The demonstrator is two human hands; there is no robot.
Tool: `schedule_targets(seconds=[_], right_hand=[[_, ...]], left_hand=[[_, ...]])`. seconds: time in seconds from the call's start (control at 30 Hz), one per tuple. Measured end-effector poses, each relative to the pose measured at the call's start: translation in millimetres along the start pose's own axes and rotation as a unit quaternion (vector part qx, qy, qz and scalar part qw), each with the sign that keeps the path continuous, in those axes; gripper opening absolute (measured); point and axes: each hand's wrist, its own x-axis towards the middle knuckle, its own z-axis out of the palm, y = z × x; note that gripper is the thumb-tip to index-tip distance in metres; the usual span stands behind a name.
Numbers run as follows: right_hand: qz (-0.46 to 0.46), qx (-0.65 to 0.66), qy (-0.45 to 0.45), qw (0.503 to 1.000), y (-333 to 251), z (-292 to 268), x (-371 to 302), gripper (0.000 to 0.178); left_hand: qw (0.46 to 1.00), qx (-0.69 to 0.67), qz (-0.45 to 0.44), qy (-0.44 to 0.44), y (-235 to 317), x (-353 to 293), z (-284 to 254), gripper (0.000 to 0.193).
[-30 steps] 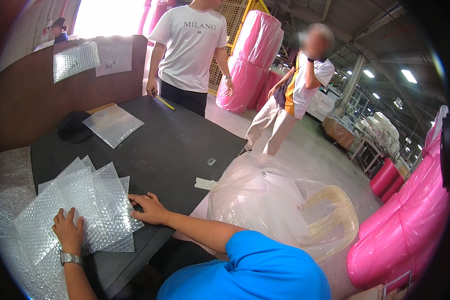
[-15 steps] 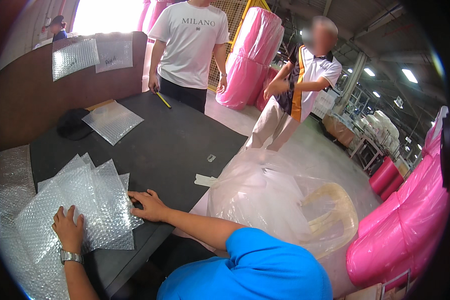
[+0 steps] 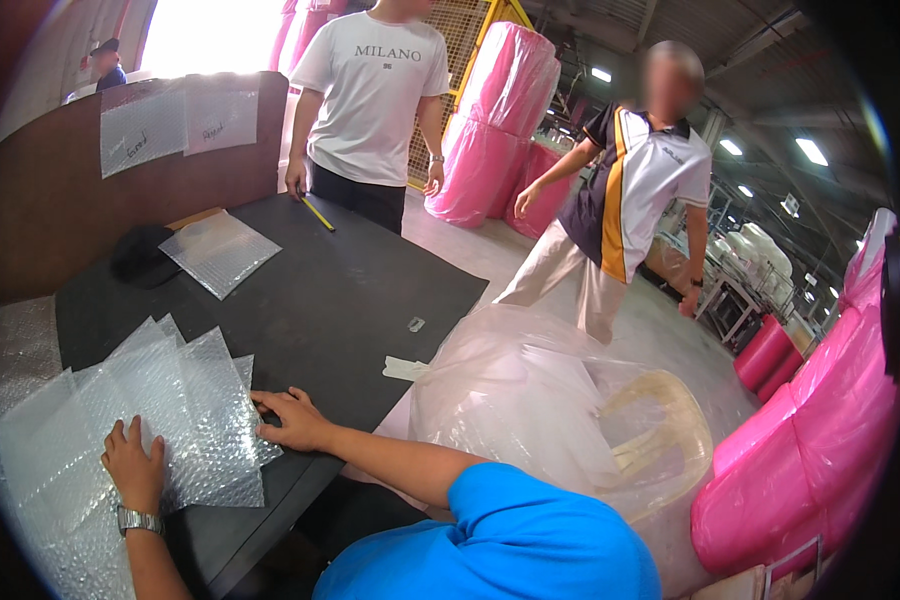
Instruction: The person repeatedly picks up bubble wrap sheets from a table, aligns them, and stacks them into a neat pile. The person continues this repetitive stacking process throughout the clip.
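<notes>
Several clear bubble-wrap sheets or pouches (image 3: 205,420) lie fanned out and overlapping at the near left of a dark table (image 3: 350,290). My left hand (image 3: 133,462), with a metal watch (image 3: 140,520) on its wrist, rests flat on them, fingers spread. At the right edge of the fan, my right hand (image 3: 292,420) touches the sheets' border with its fingers apart and slightly bent; its fingertips partly hide that edge. More bubble wrap (image 3: 45,430) spreads at the left, running toward the lower rim.
Farther back lie a bubble-wrap pouch (image 3: 225,255) and a dark cap (image 3: 142,256). One person (image 3: 370,110) holds a yellow measuring tape (image 3: 317,213) at the table; another (image 3: 620,190) stands right. A large clear plastic bag (image 3: 510,390) and pink wrapped rolls (image 3: 790,470) stand beside me.
The standing person at the right has lowered their arms and shifted right. My hands stay nearly in place on the bubble wrap; the sheets at the far left now lie flatter.
</notes>
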Motion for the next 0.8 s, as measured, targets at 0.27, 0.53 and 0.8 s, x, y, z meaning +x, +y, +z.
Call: schedule_targets(seconds=[0.27, 0.53, 0.8], right_hand=[[-0.004, -0.005, 0.006, 1.0, 3, -1, 4, 0.06], [-0.029, -0.049, 0.029, 0.998, 12, 11, 12, 0.057], [-0.021, -0.033, 0.023, 0.999, 7, 5, 5, 0.058]], left_hand=[[0.999, -0.017, 0.029, 0.003, -4, 7, 9, 0.049], [0.986, -0.081, 0.118, 0.088, -11, 4, 10, 0.042], [0.945, -0.146, 0.227, 0.187, 30, -6, -43, 0.026]])
